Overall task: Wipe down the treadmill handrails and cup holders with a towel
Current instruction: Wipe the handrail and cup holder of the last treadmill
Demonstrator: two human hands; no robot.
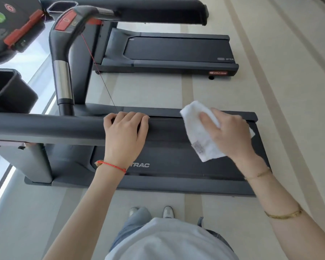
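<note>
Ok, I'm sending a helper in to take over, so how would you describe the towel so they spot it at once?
Start at the nearer treadmill, the one with the long dark handrail crossing the picture. Follow that rail to its right end, past the left hand gripping it. There the right hand holds the towel: a small crumpled white cloth, the only white thing against the dark machine.

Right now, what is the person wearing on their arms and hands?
Both arms are bare, with no sleeves or gloves. The left hand has a thin red string bracelet at the wrist. The right hand has a thin gold chain bracelet at the wrist and a gold bangle farther up the forearm.
</note>
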